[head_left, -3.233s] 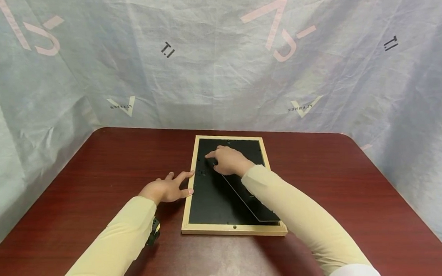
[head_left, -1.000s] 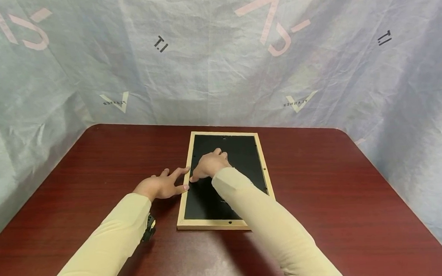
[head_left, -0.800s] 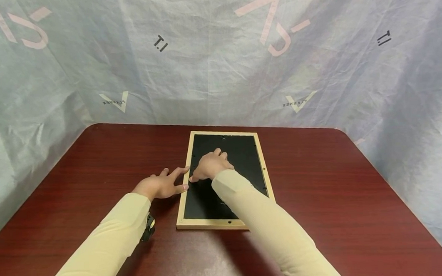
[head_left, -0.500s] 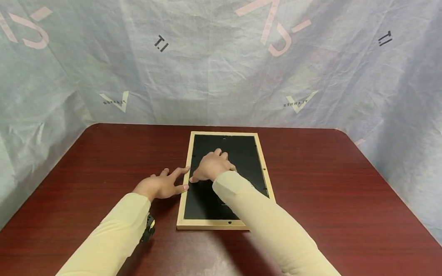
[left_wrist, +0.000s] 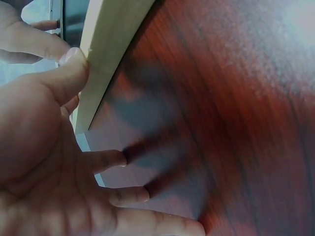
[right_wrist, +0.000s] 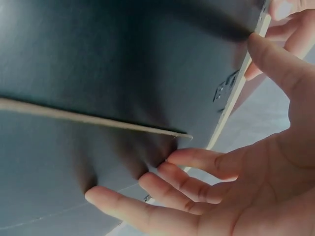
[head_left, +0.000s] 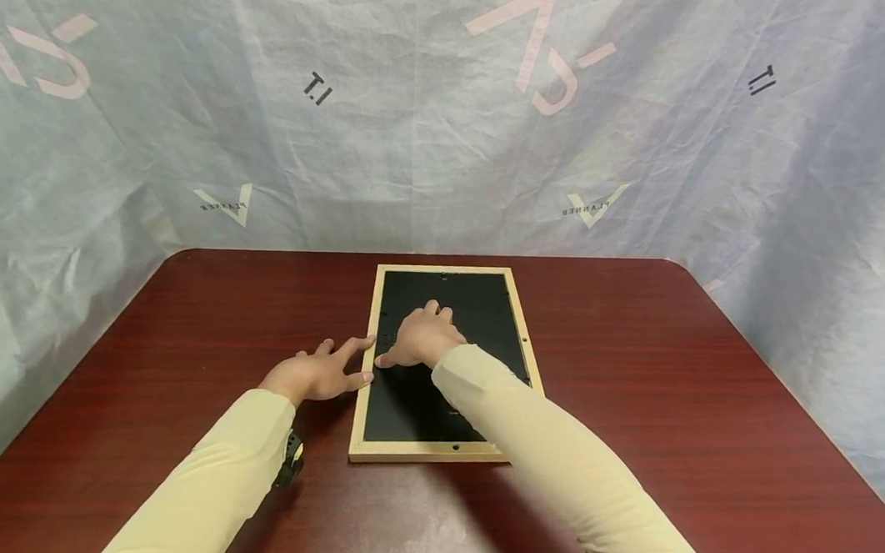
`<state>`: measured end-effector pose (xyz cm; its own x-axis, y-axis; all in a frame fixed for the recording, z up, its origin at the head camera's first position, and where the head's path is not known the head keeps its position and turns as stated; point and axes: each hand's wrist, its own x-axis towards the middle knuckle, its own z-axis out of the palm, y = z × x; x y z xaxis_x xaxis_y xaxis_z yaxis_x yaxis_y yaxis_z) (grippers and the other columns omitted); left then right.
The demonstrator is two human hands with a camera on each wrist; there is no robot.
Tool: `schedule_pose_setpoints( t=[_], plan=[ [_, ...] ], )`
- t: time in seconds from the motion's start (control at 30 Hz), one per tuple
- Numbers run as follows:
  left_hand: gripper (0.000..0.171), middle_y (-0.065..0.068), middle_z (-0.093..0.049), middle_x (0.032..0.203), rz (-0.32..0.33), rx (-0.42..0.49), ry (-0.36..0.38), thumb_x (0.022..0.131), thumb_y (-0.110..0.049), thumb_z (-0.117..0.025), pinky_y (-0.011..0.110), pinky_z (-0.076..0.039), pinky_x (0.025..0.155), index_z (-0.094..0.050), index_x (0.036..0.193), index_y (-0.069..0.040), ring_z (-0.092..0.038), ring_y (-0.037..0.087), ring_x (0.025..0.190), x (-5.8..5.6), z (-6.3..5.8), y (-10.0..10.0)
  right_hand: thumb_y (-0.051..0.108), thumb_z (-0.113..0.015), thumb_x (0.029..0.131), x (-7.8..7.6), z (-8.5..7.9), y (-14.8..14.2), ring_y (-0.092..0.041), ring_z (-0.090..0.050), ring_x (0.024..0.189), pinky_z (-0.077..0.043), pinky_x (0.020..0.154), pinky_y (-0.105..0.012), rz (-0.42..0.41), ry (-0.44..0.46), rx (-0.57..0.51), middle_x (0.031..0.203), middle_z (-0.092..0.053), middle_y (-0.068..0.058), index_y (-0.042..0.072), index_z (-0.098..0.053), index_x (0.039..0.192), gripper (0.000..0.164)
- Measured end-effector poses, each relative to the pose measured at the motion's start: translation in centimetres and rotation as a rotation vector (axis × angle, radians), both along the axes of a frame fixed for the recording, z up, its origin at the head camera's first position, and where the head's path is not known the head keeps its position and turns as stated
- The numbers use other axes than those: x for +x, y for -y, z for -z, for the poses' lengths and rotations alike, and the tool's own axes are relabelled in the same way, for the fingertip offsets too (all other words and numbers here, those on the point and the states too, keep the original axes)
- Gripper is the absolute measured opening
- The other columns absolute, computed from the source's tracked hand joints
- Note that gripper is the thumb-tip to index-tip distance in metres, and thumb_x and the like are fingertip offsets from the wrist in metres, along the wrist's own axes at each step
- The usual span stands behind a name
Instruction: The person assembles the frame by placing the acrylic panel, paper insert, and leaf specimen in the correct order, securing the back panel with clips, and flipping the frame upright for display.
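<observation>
A picture frame with a pale wooden rim lies face down, its black back panel upward. My left hand touches the left rim with thumb and index finger, while its other fingers spread out over the table. Over the panel, my right hand has its thumb at the left inner edge. Its other fingertips touch down on the panel in the right wrist view. Between thumb and fingers there runs the light edge of a stand leg; in the head view the right forearm hides most of it.
The reddish-brown table extends on both sides of the frame. A pale printed sheet hangs behind and beside it. A black device is strapped at the left wrist. Small dark fittings sit at the panel's edge.
About three seconds ago my right index finger pointed at the panel's upper left; since then that hand has shifted down and left, thumb to the edge. Lately both hands hold nearly still.
</observation>
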<state>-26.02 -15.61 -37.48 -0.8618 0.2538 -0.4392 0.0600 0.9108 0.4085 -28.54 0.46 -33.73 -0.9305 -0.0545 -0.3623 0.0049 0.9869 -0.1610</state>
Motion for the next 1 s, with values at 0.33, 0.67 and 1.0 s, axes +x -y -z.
schedule_pose_setpoints(
  t=[0.33,0.67,1.0],
  plan=[
    [0.067,0.034,-0.015,0.162,-0.007,0.008,-0.005,0.107,-0.041,-0.050,0.072,-0.008,0.114,-0.019,0.164,-0.022,-0.008,0.053,0.150,0.7,-0.7,-0.2,0.051,-0.064,0.098,-0.9,-1.3,-2.8,-0.040,-0.029,0.148,-0.039,0.112,-0.051,-0.162,0.053,-0.030,0.164,-0.022,-0.024,0.003,-0.054,0.146,0.069],
    [0.066,0.038,-0.014,0.160,-0.040,-0.003,-0.008,0.107,-0.039,-0.052,0.076,-0.017,0.110,-0.021,0.163,-0.019,-0.011,0.064,0.144,2.0,-2.1,-0.7,0.045,-0.062,0.101,-1.2,-1.1,-4.5,-0.031,-0.048,0.137,-0.044,0.108,-0.045,-0.286,-0.001,-0.082,0.147,-0.054,-0.015,0.003,-0.062,0.138,0.056],
    [0.067,0.037,-0.015,0.161,-0.030,-0.024,-0.030,0.108,-0.042,-0.049,0.074,-0.021,0.110,-0.018,0.164,-0.023,-0.013,0.063,0.144,2.3,-1.8,-0.9,0.039,-0.061,0.103,-1.5,-0.8,-7.5,-0.029,-0.056,0.130,-0.047,0.105,-0.045,-0.363,-0.013,-0.235,0.141,-0.060,-0.013,0.004,-0.061,0.140,0.052]
  ],
)
